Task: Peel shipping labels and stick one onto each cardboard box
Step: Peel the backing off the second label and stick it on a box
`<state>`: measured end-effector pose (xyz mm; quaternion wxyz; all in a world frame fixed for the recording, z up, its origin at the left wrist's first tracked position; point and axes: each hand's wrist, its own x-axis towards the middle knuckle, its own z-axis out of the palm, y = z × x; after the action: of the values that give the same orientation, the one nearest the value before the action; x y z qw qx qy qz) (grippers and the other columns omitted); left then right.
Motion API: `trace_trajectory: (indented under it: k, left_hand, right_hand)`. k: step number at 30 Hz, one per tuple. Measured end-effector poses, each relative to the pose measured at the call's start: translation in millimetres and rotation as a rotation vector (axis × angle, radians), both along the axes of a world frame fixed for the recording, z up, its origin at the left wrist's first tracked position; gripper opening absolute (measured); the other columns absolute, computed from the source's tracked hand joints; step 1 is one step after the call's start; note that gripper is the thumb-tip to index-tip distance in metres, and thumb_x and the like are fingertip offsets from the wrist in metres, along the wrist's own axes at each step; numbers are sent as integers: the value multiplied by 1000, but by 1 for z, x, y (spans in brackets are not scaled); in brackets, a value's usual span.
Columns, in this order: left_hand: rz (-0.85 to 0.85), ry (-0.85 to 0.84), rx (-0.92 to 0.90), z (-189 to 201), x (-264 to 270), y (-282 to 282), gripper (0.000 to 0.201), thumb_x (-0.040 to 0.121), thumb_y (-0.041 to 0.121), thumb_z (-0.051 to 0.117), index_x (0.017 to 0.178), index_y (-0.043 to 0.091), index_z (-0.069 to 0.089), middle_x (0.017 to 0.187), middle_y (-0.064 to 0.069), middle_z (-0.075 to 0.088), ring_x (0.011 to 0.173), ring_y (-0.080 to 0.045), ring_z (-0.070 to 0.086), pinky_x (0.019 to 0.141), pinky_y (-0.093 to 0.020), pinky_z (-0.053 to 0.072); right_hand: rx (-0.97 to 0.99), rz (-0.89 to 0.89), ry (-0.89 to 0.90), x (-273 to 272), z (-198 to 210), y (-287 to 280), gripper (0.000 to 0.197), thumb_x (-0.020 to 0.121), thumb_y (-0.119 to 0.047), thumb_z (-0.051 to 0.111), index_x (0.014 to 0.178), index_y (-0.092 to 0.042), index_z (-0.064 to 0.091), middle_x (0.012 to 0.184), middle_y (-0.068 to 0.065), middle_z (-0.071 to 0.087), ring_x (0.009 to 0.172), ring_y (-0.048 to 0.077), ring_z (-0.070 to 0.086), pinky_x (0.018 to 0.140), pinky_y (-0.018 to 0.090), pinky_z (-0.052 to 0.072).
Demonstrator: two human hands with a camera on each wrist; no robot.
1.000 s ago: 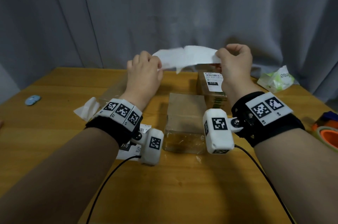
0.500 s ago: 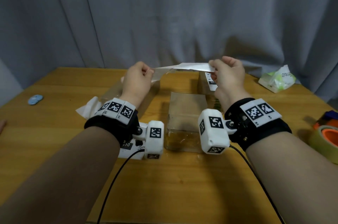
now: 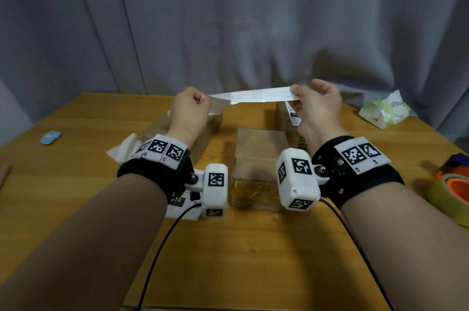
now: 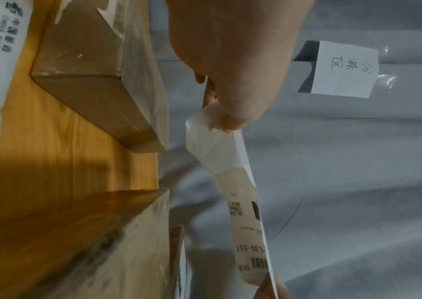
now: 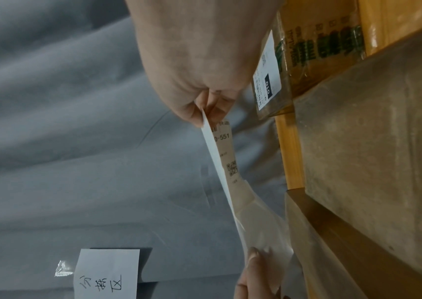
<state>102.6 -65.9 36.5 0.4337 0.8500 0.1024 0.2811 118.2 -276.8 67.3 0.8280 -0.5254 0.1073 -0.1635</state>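
Head view hides most of the left-hand cardboard box [image 3: 203, 130] behind the left hand [image 3: 189, 110], and the fingertips of both hands are turned away from it. The left hand pinches the translucent backing end of the shipping label [image 3: 256, 96]; the right hand [image 3: 317, 105] pinches the other end, so the strip hangs stretched in the air above the far part of the desk [image 3: 76, 184], over the gap between the boxes. A sheet of labels [image 3: 181, 206] lies partly under the left wrist camera. The middle box [image 3: 258, 156] stands bare-topped between the wrists. The right box [image 3: 286, 118] carries a stuck label, mostly hidden by the right hand. At the right edge a tape roll [image 3: 451, 199] is cut off, and a tissue pack [image 3: 383, 112] lies well apart from the boxes.

The desk is light wood; grey curtain [image 3: 228, 19] closes off the room behind.

The left wrist view shows the label's printed underside with a barcode and "L30-551", which the head view does not, and a handwritten paper note [image 4: 345, 68] taped to the curtain. The right wrist view shows green print on the right box's side; the characters are too blurred to read.
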Motion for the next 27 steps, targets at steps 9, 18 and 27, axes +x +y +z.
trace_trajectory:
  k: [9,18,27]
  left_hand:
    - [46,9,222,4,-5,4,12,93,30,50,84,22,54,81,6,57,82,-17,49,84,-34,25]
    - [55,-1,339,2,-3,13,12,92,29,50,83,23,54,84,3,61,96,-24,56,87,-37,26]
    - [83,-36,497,4,-6,14,14,93,26,49,88,17,59,92,-3,65,101,-25,52,90,-38,25]
  right_hand:
    - [-1,-19,-19,0,1,0,41,72,3,73,90,-23,47,91,6,60,68,20,61,63,30,53]
    - [33,-2,9,-1,6,3,40,79,6,66,102,-17,43,102,9,54,81,20,63,66,29,60]
    - [-7,-54,22,3,5,0,39,78,3,67,103,-16,44,84,2,52,69,16,58,60,27,56]
